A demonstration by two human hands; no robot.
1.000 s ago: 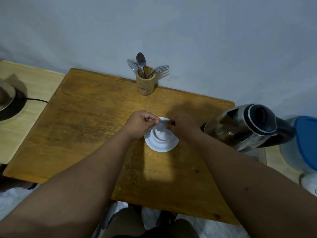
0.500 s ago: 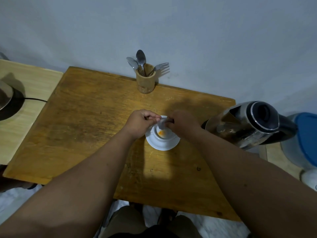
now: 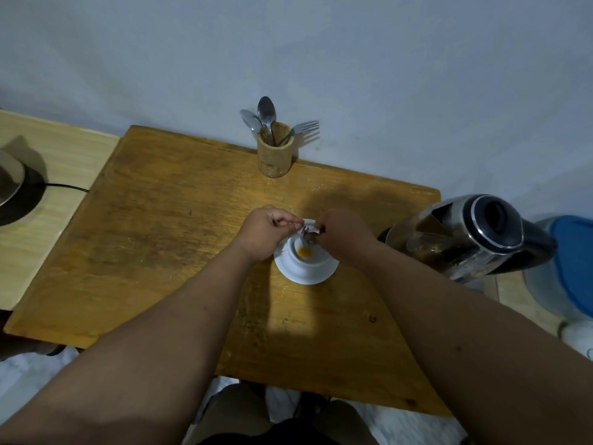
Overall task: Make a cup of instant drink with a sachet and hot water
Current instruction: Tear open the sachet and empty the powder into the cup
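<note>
A white cup (image 3: 306, 255) stands on a white saucer (image 3: 316, 275) in the middle of the wooden table (image 3: 167, 239). A small heap of orange powder (image 3: 304, 251) lies at the bottom of the cup. Right above the cup's far rim, my left hand (image 3: 268, 231) and my right hand (image 3: 343, 234) pinch a small silvery sachet (image 3: 308, 229) from either side. The sachet is tipped over the cup and partly hidden by my fingers. A steel electric kettle (image 3: 465, 239) stands at the table's right edge, close to my right wrist.
A wooden holder (image 3: 275, 154) with spoons and a fork stands at the table's far edge by the wall. A second appliance with a black cord (image 3: 16, 191) sits on the lighter counter at left. A blue-lidded container (image 3: 574, 261) is at far right.
Orange powder has appeared in the cup, which looked white inside a second ago. Both hands stay on the sachet over the cup, with the sachet now slightly higher.
</note>
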